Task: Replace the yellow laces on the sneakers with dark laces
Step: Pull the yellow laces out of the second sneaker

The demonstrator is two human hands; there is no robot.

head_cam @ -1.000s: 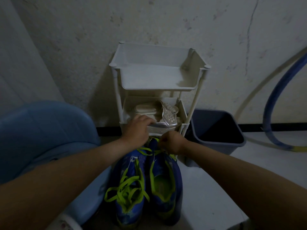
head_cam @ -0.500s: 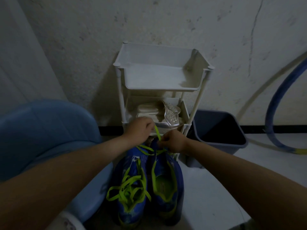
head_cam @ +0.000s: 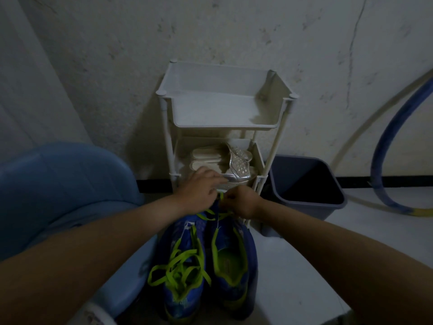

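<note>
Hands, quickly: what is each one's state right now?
Left hand: blurred, cannot be told.
Right hand: fingers pinch the yellow lace.

Dim, bluish light with heavy murk toward 6 o'clock. The rack [head_cam: 225,109] casts a soft shadow toward 9 o'clock on the wall [head_cam: 117,55]. Wide-angle bending curves the edges; the left hand [head_cam: 199,188] is slightly motion-blurred.

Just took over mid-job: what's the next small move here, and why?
Probably pull the lace free at the toe with the right hand: its fingers seem to pinch it there, and the right sneaker shows no lace further back. The left sneaker is laced.
</note>
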